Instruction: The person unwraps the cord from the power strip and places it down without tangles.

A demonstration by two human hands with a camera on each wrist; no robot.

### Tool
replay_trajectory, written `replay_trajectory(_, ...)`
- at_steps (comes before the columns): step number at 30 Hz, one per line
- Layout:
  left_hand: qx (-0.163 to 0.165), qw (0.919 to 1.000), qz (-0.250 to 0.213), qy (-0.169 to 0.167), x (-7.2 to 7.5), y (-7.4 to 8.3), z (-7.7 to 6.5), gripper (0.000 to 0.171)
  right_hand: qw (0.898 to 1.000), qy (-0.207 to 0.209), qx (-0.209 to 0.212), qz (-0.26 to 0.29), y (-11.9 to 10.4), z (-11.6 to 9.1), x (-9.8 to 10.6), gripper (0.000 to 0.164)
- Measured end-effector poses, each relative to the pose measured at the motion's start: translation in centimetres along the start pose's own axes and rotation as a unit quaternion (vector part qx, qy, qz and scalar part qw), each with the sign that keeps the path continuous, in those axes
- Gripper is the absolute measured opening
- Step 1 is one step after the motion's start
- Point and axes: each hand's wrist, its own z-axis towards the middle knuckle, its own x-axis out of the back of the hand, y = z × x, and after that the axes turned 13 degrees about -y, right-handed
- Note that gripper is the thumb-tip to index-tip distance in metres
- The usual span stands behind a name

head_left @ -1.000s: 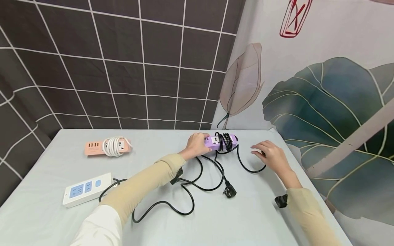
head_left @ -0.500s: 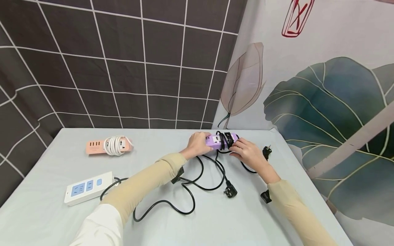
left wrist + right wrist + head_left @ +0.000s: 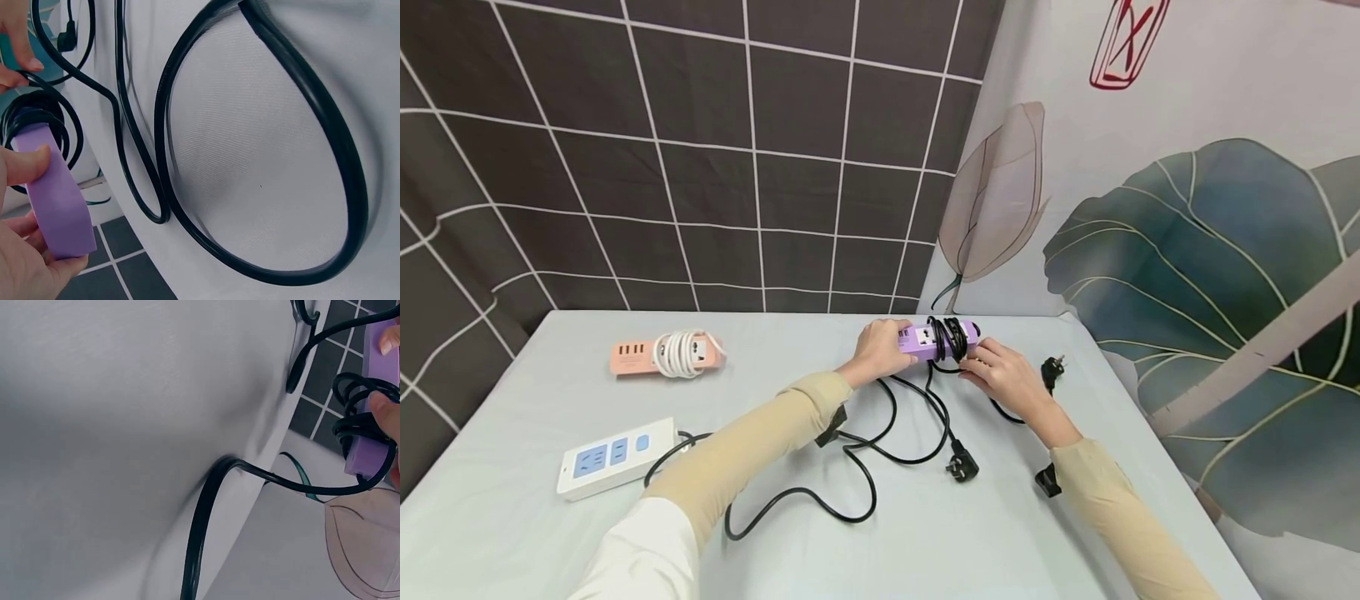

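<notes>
At the far edge of the table, my left hand (image 3: pixel 877 350) grips the left end of a purple power strip (image 3: pixel 912 340). Its thumb lies across the strip in the left wrist view, fingers beneath. Black cable (image 3: pixel 953 337) is wound in several turns round the strip's right half. My right hand (image 3: pixel 1002 377) pinches the black cable by the strip's right end, its thumb (image 3: pixel 383 412) over the coils in the right wrist view. From there a loose length runs under the right hand to a black plug (image 3: pixel 1052 372).
A white power strip (image 3: pixel 617 460) with blue sockets lies front left, its black cable (image 3: pixel 859 483) looping across the middle to another plug (image 3: pixel 962 463). At back left rests an orange power strip (image 3: pixel 634 358) wrapped in white cable (image 3: pixel 676 355). Dark tiled cloth (image 3: pixel 700 192) hangs behind the table.
My right hand has come left from beside the strip to the wound cable, uncovering the plug at the right. The left hand keeps its grip on the purple power strip.
</notes>
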Motion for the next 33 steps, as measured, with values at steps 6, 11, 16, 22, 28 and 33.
replay_trajectory(6, -0.003, 1.0000, 0.000, 0.006, 0.1, -0.2, -0.2, 0.056, 1.000, -0.012, -0.020, 0.014, 0.1, -0.6, 0.4, 0.013)
replay_trajectory(11, 0.002, 0.9997, -0.018, 0.017, 0.5, -0.3, -0.2, 0.059, 0.997, -0.022, -0.075, 0.016, 0.4, -0.6, 1.1, 0.013)
replay_trajectory(16, 0.001, 0.9989, -0.041, 0.022, 1.0, -0.1, -0.2, 0.059, 0.992, -0.032, -0.117, 0.019, 0.7, -0.6, 1.2, 0.012)
replay_trajectory(22, -0.001, 0.9988, -0.046, 0.013, 1.1, -0.1, -0.3, 0.059, 0.978, -0.068, -0.192, 0.051, 1.2, -0.5, 1.2, 0.005)
replay_trajectory(28, -0.003, 0.9988, -0.048, 0.010, 0.8, -0.5, -0.3, 0.058, 0.953, -0.091, -0.275, 0.091, 1.6, -0.5, 1.2, 0.006)
replay_trajectory(33, -0.006, 0.9991, -0.043, 0.000, 1.0, -0.4, -0.5, 0.055, 0.942, -0.089, -0.305, 0.105, 1.9, -0.6, 1.2, 0.006)
